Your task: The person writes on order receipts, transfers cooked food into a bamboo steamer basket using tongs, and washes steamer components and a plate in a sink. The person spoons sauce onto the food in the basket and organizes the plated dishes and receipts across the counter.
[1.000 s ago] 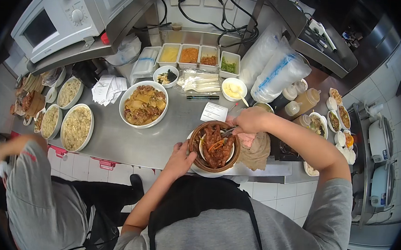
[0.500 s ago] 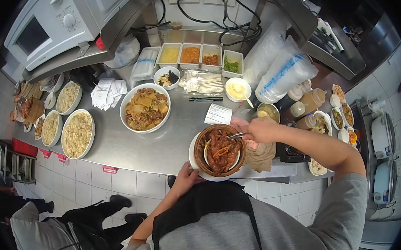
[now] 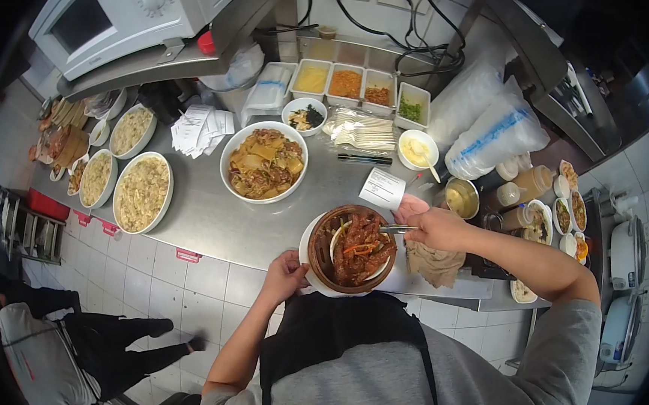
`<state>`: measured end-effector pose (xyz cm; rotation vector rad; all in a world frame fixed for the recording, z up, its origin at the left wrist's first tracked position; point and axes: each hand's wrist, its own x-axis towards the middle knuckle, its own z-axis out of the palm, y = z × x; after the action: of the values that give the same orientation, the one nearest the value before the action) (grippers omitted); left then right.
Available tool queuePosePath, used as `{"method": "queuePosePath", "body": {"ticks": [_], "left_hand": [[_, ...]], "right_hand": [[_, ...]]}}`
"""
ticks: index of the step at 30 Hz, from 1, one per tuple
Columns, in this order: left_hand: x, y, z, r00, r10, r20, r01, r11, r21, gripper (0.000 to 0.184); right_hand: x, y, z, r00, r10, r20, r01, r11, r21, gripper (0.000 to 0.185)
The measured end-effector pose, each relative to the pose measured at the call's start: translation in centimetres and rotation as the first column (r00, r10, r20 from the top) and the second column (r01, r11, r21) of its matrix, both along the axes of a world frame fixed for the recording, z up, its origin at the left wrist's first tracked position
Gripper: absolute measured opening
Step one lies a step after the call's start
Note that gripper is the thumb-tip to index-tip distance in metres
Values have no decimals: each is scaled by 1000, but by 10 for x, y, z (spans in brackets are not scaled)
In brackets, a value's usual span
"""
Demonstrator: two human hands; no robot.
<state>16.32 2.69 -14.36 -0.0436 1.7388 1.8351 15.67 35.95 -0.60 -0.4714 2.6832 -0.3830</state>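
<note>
A round bamboo steamer (image 3: 323,236) rests on a white plate (image 3: 304,255) at the counter's front edge. Inside it, a white bowl holds saucy brown chicken feet (image 3: 362,254). My left hand (image 3: 286,276) grips the plate's left rim, thumb on top and fingers curled beneath. Closed around metal tongs (image 3: 396,229), my right hand (image 3: 443,232) is at the steamer's right side; the tongs' tips touch the chicken feet. Something pinkish (image 3: 412,207), partly behind my right hand, cannot be made out. A printed slip (image 3: 383,188) lies just beyond the steamer.
A crumpled brown cloth (image 3: 434,264) lies right of the steamer. A bowl of stewed meat (image 3: 264,164), bowls of rice (image 3: 143,192), topping trays (image 3: 346,83) and sauce bottles (image 3: 534,182) occupy the counter. A microwave (image 3: 119,15) overhangs the left. Another person (image 3: 50,356) is behind at lower left.
My view has turned slightly left. My right hand has drawn back a little, showing more of the tongs. My left hand stays at the plate. The other person has moved farther left.
</note>
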Motion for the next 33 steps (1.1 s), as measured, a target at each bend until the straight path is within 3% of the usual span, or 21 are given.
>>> {"method": "queuePosePath", "body": {"ticks": [2,8,11,17,24,33], "left_hand": [[-4,-13,5,1000,-6,-6,6,998,-58,19],[-13,-47,10,999,41,17,-38,990,-137,23],[-19,-64,14,999,40,13,-38,986,-164,25],[-30,-101,13,1000,24,6,-22,974,-224,28],[-24,-112,1,996,91,-13,-92,976,-197,33],[-3,-105,-9,976,219,11,-217,970,-106,38]], "right_hand": [[-8,-4,-13,995,64,-78,-71,993,-95,23],[-42,-40,18,963,-80,256,65,996,65,28],[-54,-47,32,932,-132,339,125,991,43,28],[-69,-29,24,963,-122,239,125,992,5,29],[-90,-6,-29,979,-131,157,131,991,9,31],[-114,-11,-67,979,-154,135,128,975,183,36]]}}
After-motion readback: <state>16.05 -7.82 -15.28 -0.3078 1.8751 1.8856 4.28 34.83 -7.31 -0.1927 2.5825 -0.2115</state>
